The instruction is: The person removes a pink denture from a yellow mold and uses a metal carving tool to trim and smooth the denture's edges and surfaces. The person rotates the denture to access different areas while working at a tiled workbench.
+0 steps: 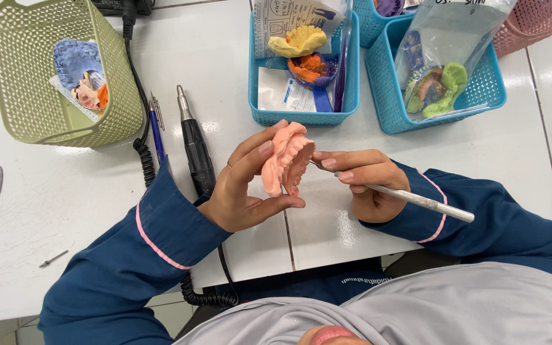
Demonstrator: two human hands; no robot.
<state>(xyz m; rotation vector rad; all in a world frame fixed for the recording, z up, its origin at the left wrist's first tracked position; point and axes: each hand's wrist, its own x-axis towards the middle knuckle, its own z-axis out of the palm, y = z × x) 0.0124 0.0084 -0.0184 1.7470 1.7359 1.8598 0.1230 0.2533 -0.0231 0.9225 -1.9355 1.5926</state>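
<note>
My left hand (245,185) grips a salmon-pink dental cast (287,158), a pair of jaw models held on edge above the white table (52,191). Thumb below, fingers curled over the top. My right hand (362,181) pinches a thin silver metal instrument (410,199) like a pen. Its tip touches the right side of the cast; the handle sticks out to the right over my dark blue sleeve.
A black motor handpiece (194,145) with coiled cable and a blue pen (156,133) lie left of my hand. A green basket (59,70) stands far left. Two blue baskets (301,115) (487,89) with casts and bags stand behind. A small bur (53,258) lies near the front edge.
</note>
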